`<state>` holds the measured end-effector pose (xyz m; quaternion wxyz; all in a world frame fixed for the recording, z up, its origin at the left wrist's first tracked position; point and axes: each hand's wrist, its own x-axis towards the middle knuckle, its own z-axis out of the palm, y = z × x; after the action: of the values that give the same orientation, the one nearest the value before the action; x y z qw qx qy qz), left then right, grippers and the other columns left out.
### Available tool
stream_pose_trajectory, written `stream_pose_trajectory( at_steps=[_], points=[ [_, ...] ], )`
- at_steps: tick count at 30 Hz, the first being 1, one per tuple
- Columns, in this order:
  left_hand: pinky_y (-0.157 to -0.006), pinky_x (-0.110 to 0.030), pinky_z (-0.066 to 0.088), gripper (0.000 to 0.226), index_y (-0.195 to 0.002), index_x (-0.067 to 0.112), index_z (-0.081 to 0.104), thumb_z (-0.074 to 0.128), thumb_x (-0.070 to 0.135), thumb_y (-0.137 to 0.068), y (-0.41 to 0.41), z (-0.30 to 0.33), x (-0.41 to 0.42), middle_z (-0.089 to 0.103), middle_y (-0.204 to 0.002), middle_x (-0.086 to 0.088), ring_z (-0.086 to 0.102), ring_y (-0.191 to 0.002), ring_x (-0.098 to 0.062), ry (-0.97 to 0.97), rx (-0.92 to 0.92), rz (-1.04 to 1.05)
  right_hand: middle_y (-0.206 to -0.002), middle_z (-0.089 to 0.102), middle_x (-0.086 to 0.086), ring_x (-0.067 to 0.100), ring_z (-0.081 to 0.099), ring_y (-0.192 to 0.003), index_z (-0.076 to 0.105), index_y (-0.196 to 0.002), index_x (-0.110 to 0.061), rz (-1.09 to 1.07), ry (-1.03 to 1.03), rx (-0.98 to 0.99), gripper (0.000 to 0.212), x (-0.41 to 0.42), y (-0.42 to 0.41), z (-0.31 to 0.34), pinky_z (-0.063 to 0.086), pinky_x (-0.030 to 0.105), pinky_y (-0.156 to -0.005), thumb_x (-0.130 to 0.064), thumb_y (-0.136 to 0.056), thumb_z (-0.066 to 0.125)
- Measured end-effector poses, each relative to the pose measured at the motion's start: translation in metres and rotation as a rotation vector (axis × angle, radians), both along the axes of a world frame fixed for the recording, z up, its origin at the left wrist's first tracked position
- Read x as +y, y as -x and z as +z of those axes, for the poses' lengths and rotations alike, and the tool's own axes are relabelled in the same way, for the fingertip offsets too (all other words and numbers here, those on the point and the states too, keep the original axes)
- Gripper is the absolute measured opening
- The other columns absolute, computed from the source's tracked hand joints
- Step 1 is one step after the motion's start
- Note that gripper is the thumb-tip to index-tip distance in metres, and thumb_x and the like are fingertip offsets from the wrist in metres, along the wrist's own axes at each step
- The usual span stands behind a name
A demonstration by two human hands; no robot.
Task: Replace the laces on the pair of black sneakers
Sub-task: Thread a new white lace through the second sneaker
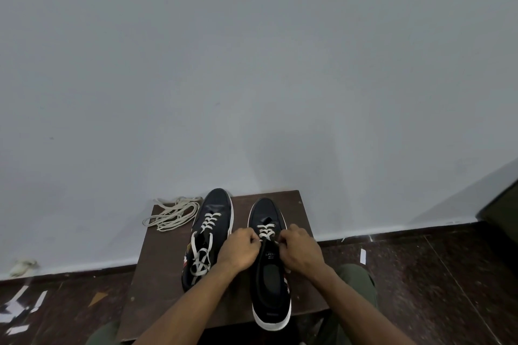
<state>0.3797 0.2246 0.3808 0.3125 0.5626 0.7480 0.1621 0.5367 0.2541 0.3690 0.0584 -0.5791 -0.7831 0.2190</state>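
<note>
Two black sneakers with white soles stand on a small dark wooden table (pixel 162 274), toes toward the wall. The left sneaker (pixel 208 235) is laced with a white lace whose loose ends lie over its opening. The right sneaker (pixel 270 274) has white lace (pixel 266 230) through its front eyelets only. My left hand (pixel 241 251) and my right hand (pixel 300 249) pinch the lace ends on either side of its tongue. A loose bundle of off-white laces (pixel 172 214) lies at the table's far left corner.
A plain grey wall rises right behind the table. Dark tiled floor (pixel 420 274) surrounds it, with white paper scraps (pixel 19 308) at the left and one (pixel 363 256) at the right. My knees in green trousers (pixel 356 283) sit under the near edge.
</note>
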Motion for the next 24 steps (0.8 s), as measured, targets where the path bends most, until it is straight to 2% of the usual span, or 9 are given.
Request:
stream_pose_trajectory(
  at_steps=[2, 5, 7, 9, 14, 17, 19, 21, 24],
  points=[
    [-0.058, -0.029, 0.040, 0.020, -0.070, 0.017, 0.060, 0.052, 0.013, -0.088, 0.002, 0.005, 0.000, 0.057, -0.066, 0.000, 0.053, -0.060, -0.018, 0.067, -0.379, 0.191, -0.093, 0.055, -0.003, 0.012, 0.054, -0.082, 0.064, -0.093, -0.013, -0.080, 0.130, 0.191, 0.019, 0.003, 0.000, 0.002, 0.043, 0.024, -0.070, -0.020, -0.092, 0.047],
    [-0.059, -0.026, 0.040, 0.017, -0.075, 0.012, 0.058, 0.047, 0.004, -0.087, 0.011, 0.013, -0.004, 0.053, -0.060, 0.003, 0.049, -0.054, -0.009, 0.210, -0.837, 0.325, -0.061, 0.054, -0.004, 0.009, 0.043, -0.053, 0.057, -0.073, -0.009, -0.345, 0.529, 0.774, 0.021, 0.003, -0.006, 0.007, 0.033, 0.016, -0.045, 0.001, -0.089, 0.048],
    [-0.062, -0.025, 0.040, 0.019, -0.076, 0.013, 0.057, 0.046, 0.004, -0.089, 0.019, 0.013, -0.005, 0.056, -0.063, 0.005, 0.054, -0.059, -0.009, 0.260, -1.020, 0.347, -0.065, 0.052, 0.004, 0.009, 0.042, -0.052, 0.052, -0.070, -0.010, -0.429, 0.711, 1.057, 0.025, 0.002, -0.012, 0.006, 0.032, 0.017, -0.046, 0.006, -0.089, 0.045],
    [-0.059, -0.025, 0.040, 0.019, -0.077, 0.014, 0.057, 0.045, 0.005, -0.089, 0.022, 0.011, -0.006, 0.057, -0.070, 0.002, 0.056, -0.059, -0.010, 0.264, -1.096, 0.389, -0.071, 0.052, 0.006, 0.010, 0.044, -0.058, 0.050, -0.072, -0.010, -0.446, 0.798, 1.157, 0.025, 0.000, -0.017, 0.004, 0.033, 0.020, -0.052, 0.006, -0.089, 0.043],
    [-0.056, -0.025, 0.038, 0.017, -0.072, 0.013, 0.061, 0.048, 0.010, -0.082, 0.016, 0.008, -0.005, 0.051, -0.071, -0.002, 0.047, -0.058, -0.011, 0.190, -0.896, 0.374, -0.066, 0.049, 0.000, 0.012, 0.040, -0.060, 0.050, -0.062, -0.017, -0.382, 0.597, 0.883, 0.030, -0.005, -0.007, 0.004, 0.030, 0.026, -0.053, -0.002, -0.087, 0.046],
    [-0.054, -0.024, 0.039, 0.013, -0.075, 0.011, 0.062, 0.053, 0.013, -0.083, 0.011, 0.012, -0.002, 0.055, -0.069, -0.001, 0.048, -0.056, -0.010, 0.090, -0.758, 0.396, -0.067, 0.058, 0.006, 0.015, 0.052, -0.061, 0.055, -0.079, -0.009, -0.329, 0.479, 0.727, 0.016, -0.005, 0.003, 0.012, 0.040, 0.021, -0.053, -0.006, -0.093, 0.046],
    [-0.057, -0.026, 0.044, 0.009, -0.089, 0.011, 0.063, 0.055, 0.013, -0.090, 0.009, 0.012, -0.002, 0.062, -0.081, -0.003, 0.055, -0.065, -0.013, -0.011, -0.680, 0.456, -0.067, 0.060, 0.012, 0.017, 0.054, -0.052, 0.056, -0.092, -0.004, -0.321, 0.504, 0.752, 0.012, -0.008, 0.005, 0.025, 0.042, 0.023, -0.047, -0.014, -0.096, 0.051],
    [-0.071, -0.030, 0.050, 0.008, -0.098, 0.016, 0.062, 0.058, 0.013, -0.091, 0.009, 0.012, -0.004, 0.063, -0.092, -0.002, 0.061, -0.080, -0.017, -0.150, -0.559, 0.435, -0.069, 0.061, 0.014, 0.016, 0.054, -0.049, 0.058, -0.094, -0.003, -0.301, 0.523, 0.779, 0.013, -0.008, -0.002, 0.042, 0.042, 0.022, -0.043, -0.015, -0.097, 0.054],
    [-0.080, -0.027, 0.051, 0.014, -0.088, 0.025, 0.066, 0.064, 0.011, -0.087, 0.005, 0.020, -0.008, 0.067, -0.089, 0.005, 0.063, -0.086, -0.011, -0.298, -0.432, 0.198, -0.077, 0.066, 0.011, 0.015, 0.060, -0.059, 0.063, -0.098, -0.007, -0.263, 0.546, 0.856, 0.008, -0.003, -0.016, 0.067, 0.052, 0.027, -0.052, -0.011, -0.095, 0.057]
  ],
)
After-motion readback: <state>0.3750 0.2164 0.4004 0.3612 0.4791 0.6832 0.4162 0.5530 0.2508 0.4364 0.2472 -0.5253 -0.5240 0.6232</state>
